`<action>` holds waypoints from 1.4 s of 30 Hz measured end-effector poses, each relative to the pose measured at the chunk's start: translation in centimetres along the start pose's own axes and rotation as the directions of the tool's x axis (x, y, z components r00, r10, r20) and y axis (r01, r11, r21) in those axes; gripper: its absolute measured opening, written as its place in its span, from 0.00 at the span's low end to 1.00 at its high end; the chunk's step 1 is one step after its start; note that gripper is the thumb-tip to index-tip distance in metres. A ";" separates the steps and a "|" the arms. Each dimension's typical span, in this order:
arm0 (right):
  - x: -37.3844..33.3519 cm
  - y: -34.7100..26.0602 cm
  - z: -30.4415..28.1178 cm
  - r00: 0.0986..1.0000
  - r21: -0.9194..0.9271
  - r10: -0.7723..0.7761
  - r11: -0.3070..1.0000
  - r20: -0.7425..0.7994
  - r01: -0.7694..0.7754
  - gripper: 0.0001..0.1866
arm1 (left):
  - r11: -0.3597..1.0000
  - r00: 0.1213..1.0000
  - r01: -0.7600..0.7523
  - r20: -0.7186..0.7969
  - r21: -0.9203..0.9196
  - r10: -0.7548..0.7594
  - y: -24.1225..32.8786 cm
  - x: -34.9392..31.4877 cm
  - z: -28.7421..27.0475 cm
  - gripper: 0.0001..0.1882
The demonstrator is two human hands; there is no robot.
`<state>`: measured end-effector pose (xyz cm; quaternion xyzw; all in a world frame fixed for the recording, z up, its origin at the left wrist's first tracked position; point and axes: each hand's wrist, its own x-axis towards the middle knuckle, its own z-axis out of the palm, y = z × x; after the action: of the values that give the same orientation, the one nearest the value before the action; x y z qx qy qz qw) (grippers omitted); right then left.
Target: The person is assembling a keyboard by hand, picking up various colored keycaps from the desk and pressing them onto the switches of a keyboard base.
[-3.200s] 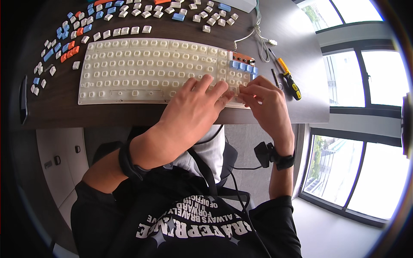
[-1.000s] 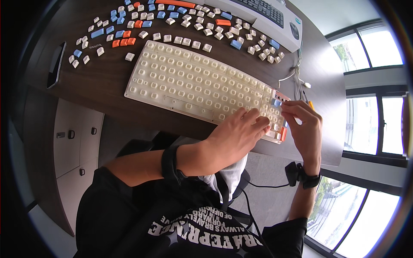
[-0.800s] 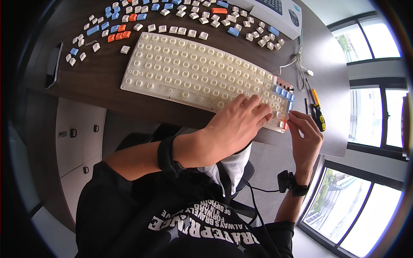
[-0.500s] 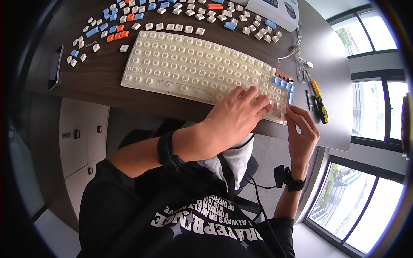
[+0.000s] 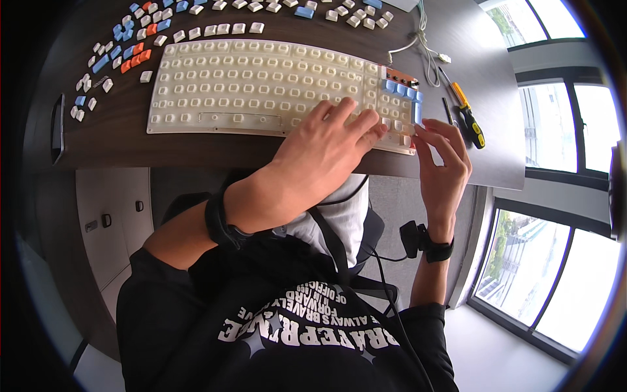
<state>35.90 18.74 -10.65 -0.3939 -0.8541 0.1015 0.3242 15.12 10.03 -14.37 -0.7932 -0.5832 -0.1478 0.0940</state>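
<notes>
The keyboard (image 5: 261, 72) lies along the near edge of the surface (image 5: 124, 144), probably for easy reach. The left hand (image 5: 323, 144) rests on it, perhaps steadying; the right hand (image 5: 444, 157) has a narrow grip at its near right corner. Whether either holds something, I cannot tell.

Resting L hand (image 5: 320, 157) on cream kbd (image 5: 225, 87), twd its R end, nr near edge of table (image 5: 117, 149). Holding R hand (image 5: 447, 162) at near-R corner of kbd, w/ thumb + index almost tog.; can't tell if gripping anything. Can also see blue keycaps (image 5: 400, 89) seated at R end of kbd, loose keycaps (image 5: 210, 30) strewn twd far + L edges of table, phone (image 5: 59, 130) by L edge, screwdriver (image 5: 468, 119) + cable (image 5: 422, 36) nr R edge.
</notes>
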 end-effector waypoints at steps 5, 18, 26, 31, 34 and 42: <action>-0.1 0.0 0.7 1.000 -0.004 -0.030 1.000 -0.006 0.030 0.07 | 0.997 1.000 0.017 0.004 -0.070 -0.017 0.0 -0.1 -0.3 0.27; -0.1 -0.2 1.7 0.992 -0.161 -0.128 0.978 0.017 0.129 0.06 | 0.995 0.998 0.033 0.052 -0.095 -0.028 0.3 0.0 -0.8 0.22; -0.3 -1.2 1.5 0.994 -0.190 -0.081 0.977 0.075 0.094 0.06 | 1.000 1.000 0.005 0.030 -0.022 -0.005 0.1 0.0 -0.5 0.30; -0.4 -1.1 1.5 0.989 -0.169 -0.128 0.976 0.072 0.138 0.08 | 0.998 0.999 0.012 0.036 -0.060 -0.010 0.3 -0.2 -1.2 0.29; -0.4 -0.8 1.3 0.989 -0.189 -0.131 0.972 0.072 0.142 0.09 | 0.974 0.991 0.014 0.132 -0.225 0.017 -0.4 -0.3 -2.6 0.28; -1.4 0.3 1.8 0.988 -0.115 -0.145 0.982 0.046 0.149 0.12 | 0.965 0.976 -0.060 0.188 -0.256 0.110 -1.3 -1.1 -5.0 0.27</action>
<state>35.61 18.06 -12.76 -0.3463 -0.8913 0.0340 0.2907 12.95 7.84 -10.04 -0.8339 -0.5319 -0.1351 -0.0592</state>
